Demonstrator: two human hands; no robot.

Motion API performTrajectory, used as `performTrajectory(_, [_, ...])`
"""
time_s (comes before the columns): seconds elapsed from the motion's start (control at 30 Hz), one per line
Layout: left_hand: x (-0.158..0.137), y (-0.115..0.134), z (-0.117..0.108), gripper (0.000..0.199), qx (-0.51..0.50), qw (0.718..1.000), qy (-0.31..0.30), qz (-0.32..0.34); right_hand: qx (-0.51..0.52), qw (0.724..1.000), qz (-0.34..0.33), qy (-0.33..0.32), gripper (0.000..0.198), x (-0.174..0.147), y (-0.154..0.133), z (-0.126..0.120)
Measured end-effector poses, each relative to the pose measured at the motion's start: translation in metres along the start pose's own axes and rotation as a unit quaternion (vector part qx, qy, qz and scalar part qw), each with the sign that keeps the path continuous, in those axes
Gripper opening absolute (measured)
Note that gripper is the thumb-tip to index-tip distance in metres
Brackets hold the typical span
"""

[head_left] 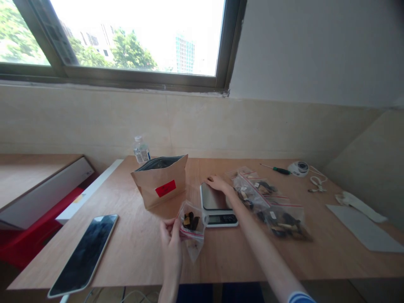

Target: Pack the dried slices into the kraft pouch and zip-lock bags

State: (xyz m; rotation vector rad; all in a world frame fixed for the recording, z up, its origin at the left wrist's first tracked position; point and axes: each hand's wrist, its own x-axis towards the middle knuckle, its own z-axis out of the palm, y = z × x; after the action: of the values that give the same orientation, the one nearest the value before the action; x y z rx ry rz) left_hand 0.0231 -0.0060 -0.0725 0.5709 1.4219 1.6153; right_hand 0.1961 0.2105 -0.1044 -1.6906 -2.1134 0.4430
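Note:
My left hand [172, 233] pinches the edge of a small clear zip bag [191, 223] with a red seal line and dark and yellowish dried pieces inside. The bag hangs just left of a kitchen scale [217, 200] with a metal plate and a small display at its front. Over the far part of that plate reaches my right hand [216, 183], fingers stretched out and holding nothing I can see; whether it presses on the plate I cannot tell. Behind the small bag stands a brown paper pouch [160, 183] with a red label, its top open.
Several filled zip bags [285, 221] lie right of the scale. A phone [85, 254] rests at the left front. Farther back are a water bottle [141, 150], a green-handled screwdriver [280, 171] and a white dome camera with cable [299, 168]. A grey sheet [366, 227] lies right.

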Motion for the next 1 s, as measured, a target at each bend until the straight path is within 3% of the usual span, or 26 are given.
performTrajectory(0.33, [0.001,-0.002,-0.002,0.038,-0.008,1.0,-0.001,0.004,0.056,0.998,-0.001,0.009,0.006,0.029,0.041,-0.002])
performTrajectory(0.67, [0.003,-0.01,0.009,0.04,-0.01,1.0,-0.015,-0.006,0.2,0.974,-0.044,0.098,0.02,0.007,0.036,-0.015])
performTrajectory(0.87, [0.0,-0.011,0.008,0.038,-0.008,1.0,-0.018,-0.002,0.295,0.948,-0.053,0.111,0.013,-0.013,0.007,-0.037])
performTrajectory(0.97, [0.0,-0.011,0.01,0.037,-0.006,1.0,-0.016,-0.001,0.357,0.927,-0.079,0.078,0.015,-0.039,-0.029,-0.055])
performTrajectory(1.0, [0.001,-0.011,0.011,0.038,-0.008,1.0,-0.016,-0.002,0.415,0.904,-0.096,0.044,0.016,-0.052,-0.042,-0.062])
